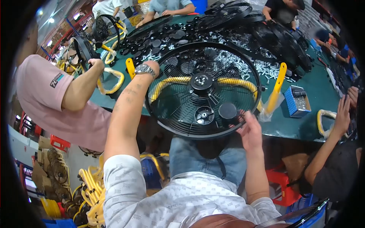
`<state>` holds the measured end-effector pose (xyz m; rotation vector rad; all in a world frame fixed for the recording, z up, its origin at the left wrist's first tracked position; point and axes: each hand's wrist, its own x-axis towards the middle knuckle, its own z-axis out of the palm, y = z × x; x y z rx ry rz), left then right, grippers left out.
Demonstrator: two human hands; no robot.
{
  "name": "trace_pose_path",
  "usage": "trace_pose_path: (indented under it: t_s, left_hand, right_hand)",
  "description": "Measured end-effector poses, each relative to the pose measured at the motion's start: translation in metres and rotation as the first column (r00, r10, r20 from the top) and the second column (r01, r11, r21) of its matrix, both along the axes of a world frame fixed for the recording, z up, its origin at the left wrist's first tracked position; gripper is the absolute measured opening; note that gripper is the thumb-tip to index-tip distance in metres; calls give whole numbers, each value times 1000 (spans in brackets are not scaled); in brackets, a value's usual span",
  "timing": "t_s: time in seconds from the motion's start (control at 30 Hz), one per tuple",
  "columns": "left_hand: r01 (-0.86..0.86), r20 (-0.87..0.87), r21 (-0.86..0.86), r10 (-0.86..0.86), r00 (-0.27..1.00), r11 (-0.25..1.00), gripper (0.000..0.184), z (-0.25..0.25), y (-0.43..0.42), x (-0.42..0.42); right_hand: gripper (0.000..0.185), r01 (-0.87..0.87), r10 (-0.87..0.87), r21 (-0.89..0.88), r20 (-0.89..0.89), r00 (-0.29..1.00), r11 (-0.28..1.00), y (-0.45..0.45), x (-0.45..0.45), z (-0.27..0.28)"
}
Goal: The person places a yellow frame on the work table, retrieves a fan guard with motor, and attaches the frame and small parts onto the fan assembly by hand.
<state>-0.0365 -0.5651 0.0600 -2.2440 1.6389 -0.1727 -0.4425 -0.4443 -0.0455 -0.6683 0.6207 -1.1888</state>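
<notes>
Mostly black, bright yellow and deep green, with silver between.
Shows plain black on the round fan guard (199, 102), dark grey on the flat disc (227, 110), solid yellow on the curved tube (237, 82) and the slotted bar (276, 85). Spreads dark green over the tabletop (279, 124), silver over the loose screws (273, 70) and wristwatch (144, 69). Adds blue on the small box (293, 104), red on the stool (279, 186), small grey repeats on the white shirt (190, 197), faded blue on the jeans (207, 155), pale pink on the neighbour's top (49, 102).

left hand (154, 67) partly hidden, pink-shirted person (64, 100) cut off
</notes>
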Motion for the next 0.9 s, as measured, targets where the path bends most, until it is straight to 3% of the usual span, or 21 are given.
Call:
trace_pose_path:
  t_s: [0.1,0.2,0.33,0.57,0.63,0.9]
  left_hand:
    - [-99,-48,-15,98,994,995,32,-14,-5,13]
    - [-104,-18,49,105,994,993,30,-9,-3,9]
    - [-164,-101,-30,160,982,986,32,-7,-1,12]
    - [-131,-96,-123,120,988,984,30,3,4,0]
    - [-173,-93,-168,159,983,971,32,18,8,-13]
    - [-21,-96,-391,-18,995,920,32,99,2,5]
  right_hand:
    - [42,-71,63,94,90,994,993,3,8,6]
    - [40,-120,111,53,139,984,991,2,10,6]
    - [38,-77,69,38,174,982,996,3,12,-7]
    - [38,53,-47,-42,131,990,998,9,24,-3]
    - [33,61,-57,-102,42,997,993,2,19,1]
    - [23,114,-105,-239,48,993,964,-52,2,89]
